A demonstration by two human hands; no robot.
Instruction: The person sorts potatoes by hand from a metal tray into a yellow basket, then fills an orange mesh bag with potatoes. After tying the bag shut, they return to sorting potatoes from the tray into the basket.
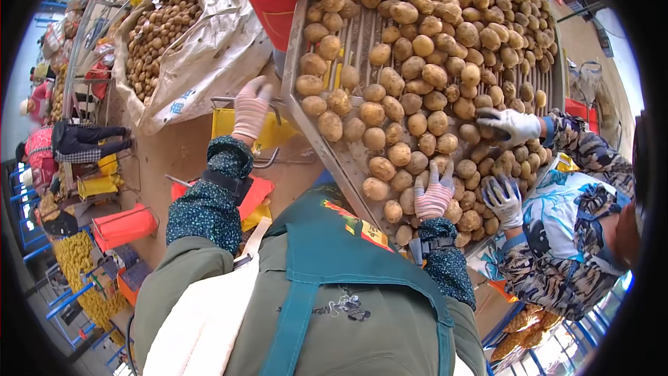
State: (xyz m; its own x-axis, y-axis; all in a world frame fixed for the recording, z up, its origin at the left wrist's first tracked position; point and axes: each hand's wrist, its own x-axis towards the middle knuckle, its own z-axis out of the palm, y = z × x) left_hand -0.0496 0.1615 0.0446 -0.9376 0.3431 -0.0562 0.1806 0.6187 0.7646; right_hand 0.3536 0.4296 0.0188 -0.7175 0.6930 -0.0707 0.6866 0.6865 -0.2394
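Many brown potatoes lie on a metal slatted sorting table in front of me. My left hand, in a pink-striped glove, is raised left of the table's edge, over the floor beside a yellow seat. Its fingers stretch upward and nothing shows in them. My right hand, gloved alike, rests on potatoes near the table's near end, fingers apart, touching them. Whether its palm holds one is hidden.
A co-worker in camouflage sleeves has two gloved hands on the potatoes at right. Another person in red stands at the far left edge. A large white sack of potatoes, a red seat and other people are at left.
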